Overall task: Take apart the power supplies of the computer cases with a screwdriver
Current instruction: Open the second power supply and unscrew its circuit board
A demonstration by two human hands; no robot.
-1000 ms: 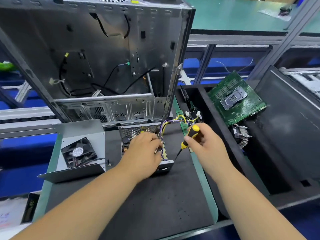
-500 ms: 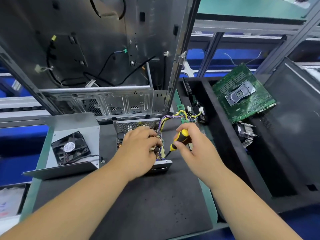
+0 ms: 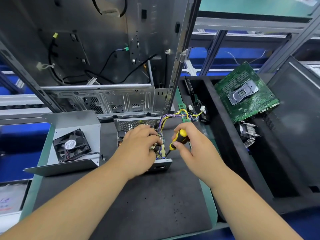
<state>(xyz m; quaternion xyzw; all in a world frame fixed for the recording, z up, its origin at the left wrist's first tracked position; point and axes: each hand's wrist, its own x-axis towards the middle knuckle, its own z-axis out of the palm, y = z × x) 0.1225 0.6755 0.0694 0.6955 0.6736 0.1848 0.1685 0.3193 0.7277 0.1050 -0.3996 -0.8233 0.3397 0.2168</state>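
Two hands are at work in the head view, the only view, and both are down on the opened power supply (image 3: 138, 141), which sits on the dark mat (image 3: 138, 196) just in front of the upright computer case (image 3: 97, 54). Left hand (image 3: 140, 146) lies over the circuit board with fingers curled down among the components, steadying it; exactly what they pinch, I cannot tell. Right hand (image 3: 188, 144) grips the yellow-and-black screwdriver (image 3: 176, 141), fingers wrapped round the handle, and the tip angles down toward the near right corner of the metal tray. That is where the risk looks greatest: the left fingertips are just beside the blade, so a tip that cams out of the screw head could jab them or gouge the board. The tilted shaft makes a slip more likely. A freed screw could drop among the parts. The coloured wire bundle (image 3: 174, 116) trails off toward the black bin (image 3: 225, 135) and could snag when the board lifts. The removed cover with its fan (image 3: 71, 146) lies to the left, well apart.
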